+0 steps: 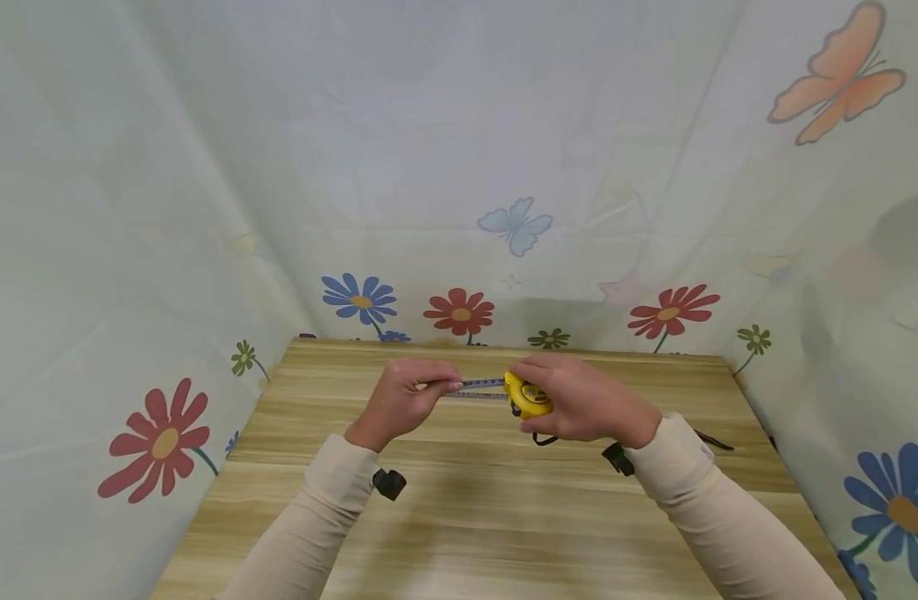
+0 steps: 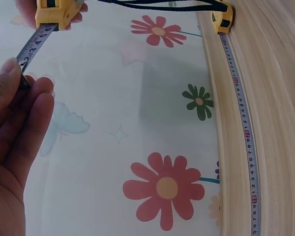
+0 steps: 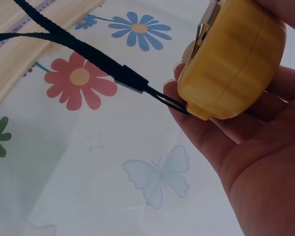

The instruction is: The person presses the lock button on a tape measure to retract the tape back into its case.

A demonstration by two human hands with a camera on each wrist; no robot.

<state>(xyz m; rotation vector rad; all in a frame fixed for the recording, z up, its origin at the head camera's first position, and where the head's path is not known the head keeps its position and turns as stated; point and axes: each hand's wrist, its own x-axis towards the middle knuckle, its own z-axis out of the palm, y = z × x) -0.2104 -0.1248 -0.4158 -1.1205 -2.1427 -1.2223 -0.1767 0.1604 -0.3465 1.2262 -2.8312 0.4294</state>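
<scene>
My right hand grips a yellow tape measure by its case, raised over the table. A short length of its blade is drawn out to the left. Thumb and fingers of my left hand pinch the blade's end. From the case's lower edge a black wrist strap hangs in the right wrist view. On the table lies a second yellow tape measure, seen in the left wrist view, its long blade laid out straight. The head view shows only part of that blade, behind the hands.
The wood-grain table reaches back to a pale curtain printed with flowers and butterflies, which encloses it at the back and both sides. A black cord end lies on the table by the right sleeve.
</scene>
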